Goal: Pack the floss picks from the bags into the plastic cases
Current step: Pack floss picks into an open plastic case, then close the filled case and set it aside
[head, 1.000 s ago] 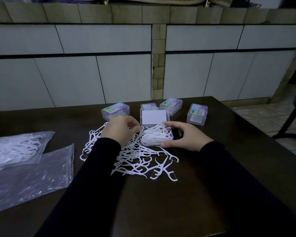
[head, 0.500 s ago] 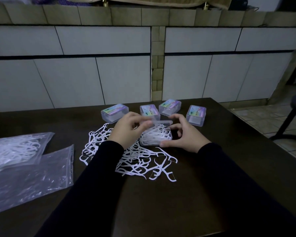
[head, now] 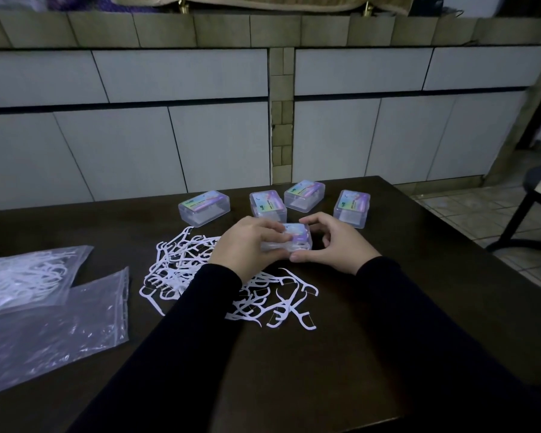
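Note:
A small clear plastic case (head: 297, 239) filled with white floss picks sits on the dark table (head: 419, 307), its lid with a colourful label down. My left hand (head: 247, 245) presses on the lid and front left side. My right hand (head: 334, 245) grips the case's right side, thumb at the front. A loose pile of white floss picks (head: 200, 276) spreads on the table under my left forearm. A clear bag (head: 22, 276) at the far left holds more picks, and a flat clear bag (head: 53, 332) lies beside it.
Several closed labelled cases stand in a row behind my hands: one at the left (head: 204, 207), one in the middle (head: 267, 206), one behind it (head: 304, 195), one at the right (head: 352, 207). A stool (head: 537, 198) stands on the tiled floor past the table's right edge.
The case's lid stood upright and open a second ago; my left hand swung it down and it is now shut over the picks. My right hand stayed on the case's right side.

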Tool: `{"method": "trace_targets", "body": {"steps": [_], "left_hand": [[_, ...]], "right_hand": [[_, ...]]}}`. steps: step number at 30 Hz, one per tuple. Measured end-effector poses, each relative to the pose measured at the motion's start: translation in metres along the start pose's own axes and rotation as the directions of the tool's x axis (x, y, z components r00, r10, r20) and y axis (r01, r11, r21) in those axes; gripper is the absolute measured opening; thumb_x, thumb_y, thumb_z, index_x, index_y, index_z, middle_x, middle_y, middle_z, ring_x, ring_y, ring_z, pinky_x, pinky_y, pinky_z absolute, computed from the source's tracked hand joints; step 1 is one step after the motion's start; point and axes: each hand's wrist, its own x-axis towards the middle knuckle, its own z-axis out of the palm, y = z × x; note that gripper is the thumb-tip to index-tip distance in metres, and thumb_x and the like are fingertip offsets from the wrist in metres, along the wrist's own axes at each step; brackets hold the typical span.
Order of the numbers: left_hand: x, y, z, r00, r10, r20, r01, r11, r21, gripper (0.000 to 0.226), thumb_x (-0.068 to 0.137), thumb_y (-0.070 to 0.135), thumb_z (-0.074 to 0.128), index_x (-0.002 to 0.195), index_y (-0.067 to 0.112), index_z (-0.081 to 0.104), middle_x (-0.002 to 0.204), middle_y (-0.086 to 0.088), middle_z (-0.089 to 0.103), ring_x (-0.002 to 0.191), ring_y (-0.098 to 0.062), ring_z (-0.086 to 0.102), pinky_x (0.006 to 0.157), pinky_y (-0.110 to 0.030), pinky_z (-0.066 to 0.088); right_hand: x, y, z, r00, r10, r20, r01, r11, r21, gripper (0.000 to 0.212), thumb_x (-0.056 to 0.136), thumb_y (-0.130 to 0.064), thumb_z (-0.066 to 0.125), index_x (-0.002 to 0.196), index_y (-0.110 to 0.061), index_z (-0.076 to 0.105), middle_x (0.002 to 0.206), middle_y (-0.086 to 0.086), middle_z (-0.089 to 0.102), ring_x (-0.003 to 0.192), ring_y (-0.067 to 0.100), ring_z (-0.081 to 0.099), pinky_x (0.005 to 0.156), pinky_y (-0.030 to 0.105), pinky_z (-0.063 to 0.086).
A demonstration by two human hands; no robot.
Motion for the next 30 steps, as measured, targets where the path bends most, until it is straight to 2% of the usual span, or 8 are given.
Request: {"method": "trace_targets", "body": {"steps": [4, 9, 13, 15, 18, 22, 25, 30], "left_hand": [[0.0, 0.007, 0.003, 0.998, -0.071, 0.0, 0.071, 0.997, -0.03, 0.033, 0.087, 0.035, 0.066, 0.119, 0.028, 0.066, 0.132, 0.013, 0.057, 0.124, -0.008, 0.049, 0.106, -0.022, 0.032], [0.008, 0.013, 0.001, 0.943, -0.236, 0.234, 0.239, 0.971, 0.017, 0.046, 0.091, 0.041, 0.058, 0.136, 0.034, 0.049, 0.152, 0.007, 0.036, 0.143, -0.016, 0.027, 0.116, -0.042, 0.025], [-0.003, 0.013, -0.001, 0.976, -0.109, 0.188, 0.127, 0.988, -0.083, 0.044, 0.093, 0.035, 0.058, 0.136, 0.034, 0.049, 0.15, 0.009, 0.038, 0.142, -0.012, 0.028, 0.116, -0.041, 0.026], [-0.007, 0.01, -0.002, 0.991, -0.066, 0.114, 0.09, 0.971, -0.22, 0.038, 0.093, 0.033, 0.059, 0.13, 0.031, 0.056, 0.14, 0.01, 0.051, 0.131, -0.004, 0.042, 0.108, -0.029, 0.038], [-0.003, 0.003, -0.003, 0.966, -0.248, -0.077, 0.193, 0.883, -0.427, 0.027, 0.095, 0.028, 0.056, 0.121, 0.029, 0.064, 0.116, 0.01, 0.065, 0.102, 0.002, 0.058, 0.078, -0.01, 0.045], [0.011, -0.009, -0.006, 0.863, -0.481, -0.155, 0.329, 0.767, -0.551, 0.025, 0.096, 0.022, 0.054, 0.118, 0.023, 0.066, 0.107, 0.008, 0.068, 0.091, 0.003, 0.06, 0.067, -0.009, 0.044], [0.028, -0.017, -0.012, 0.845, -0.524, -0.104, 0.402, 0.752, -0.523, 0.026, 0.098, 0.022, 0.05, 0.121, 0.023, 0.063, 0.104, 0.01, 0.063, 0.081, 0.009, 0.052, 0.058, -0.008, 0.037], [0.049, -0.023, -0.004, 0.903, -0.424, -0.064, 0.373, 0.85, -0.373, 0.034, 0.098, 0.014, 0.043, 0.127, 0.022, 0.059, 0.131, 0.001, 0.054, 0.108, -0.01, 0.054, 0.09, -0.022, 0.043]], "right_hand": [[-0.001, 0.0, -0.001, 1.0, -0.001, -0.011, 0.001, 1.0, -0.006, 0.073, 0.071, -0.039, 0.083, 0.133, -0.029, 0.045, 0.132, -0.003, 0.055, 0.069, -0.003, 0.041, 0.063, 0.013, 0.032], [-0.004, -0.005, -0.001, 1.0, 0.006, -0.004, -0.006, 0.999, -0.05, 0.073, 0.074, -0.037, 0.08, 0.136, -0.027, 0.043, 0.137, -0.001, 0.053, 0.067, -0.004, 0.039, 0.062, 0.013, 0.032], [-0.006, -0.009, -0.005, 0.999, 0.034, 0.014, -0.032, 0.996, -0.083, 0.072, 0.078, -0.035, 0.078, 0.138, -0.027, 0.039, 0.14, -0.001, 0.049, 0.089, -0.002, 0.046, 0.077, 0.017, 0.038], [-0.005, -0.013, -0.01, 0.994, 0.085, 0.063, -0.077, 0.99, -0.118, 0.073, 0.079, -0.03, 0.078, 0.139, -0.026, 0.037, 0.14, 0.0, 0.047, 0.105, 0.004, 0.047, 0.088, 0.023, 0.04], [-0.002, -0.02, -0.013, 0.986, 0.118, 0.114, -0.101, 0.984, -0.148, 0.072, 0.08, -0.035, 0.074, 0.141, -0.027, 0.037, 0.14, 0.0, 0.044, 0.116, 0.012, 0.047, 0.095, 0.03, 0.04], [0.016, -0.038, -0.007, 0.991, 0.058, -0.12, -0.08, 0.979, -0.186, 0.059, 0.088, -0.045, 0.062, 0.14, -0.026, 0.044, 0.139, 0.002, 0.044, 0.123, 0.019, 0.045, 0.101, 0.038, 0.043], [0.047, -0.047, 0.0, 0.969, 0.156, -0.19, -0.187, 0.97, -0.158, 0.041, 0.093, -0.039, 0.055, 0.131, -0.026, 0.052, 0.124, 0.003, 0.058, 0.106, 0.017, 0.055, 0.093, 0.036, 0.049], [0.089, -0.049, 0.008, 0.953, 0.287, -0.094, -0.3, 0.934, -0.193, 0.025, 0.095, -0.024, 0.043, 0.109, -0.017, 0.063, 0.112, 0.01, 0.063, 0.098, 0.023, 0.057, 0.092, 0.039, 0.047]]}}
